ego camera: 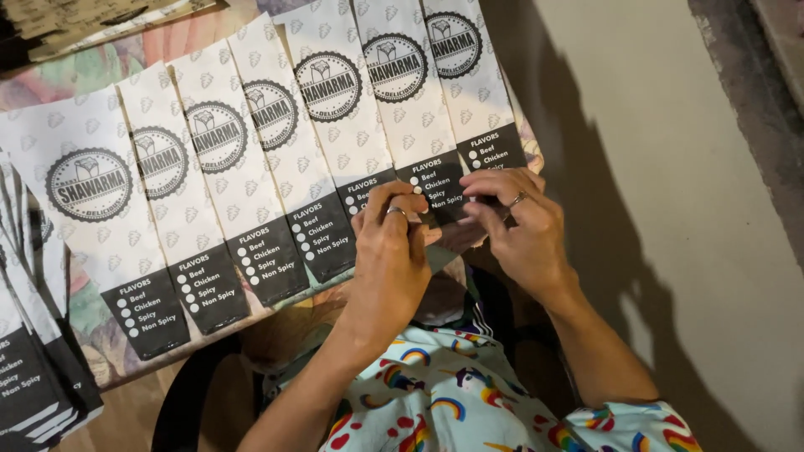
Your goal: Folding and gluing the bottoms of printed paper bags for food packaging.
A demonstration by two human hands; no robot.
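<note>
Several long white paper sleeves (251,151) with round black stamps and black lower ends lie overlapping in a fanned row on a board. My left hand (389,255), with a ring on one finger, pinches the black lower edge of one sleeve (435,180) near the right end of the row. My right hand (515,226), also ringed, grips the same edge from the right, fingertips close to the left hand's. The part of the sleeve under both hands is hidden.
A stack of similar sleeves (33,368) hangs at the lower left. The board (109,351) has a floral cover. A grey floor (670,167) spreads to the right. My lap in rainbow-patterned cloth (452,402) is below the hands.
</note>
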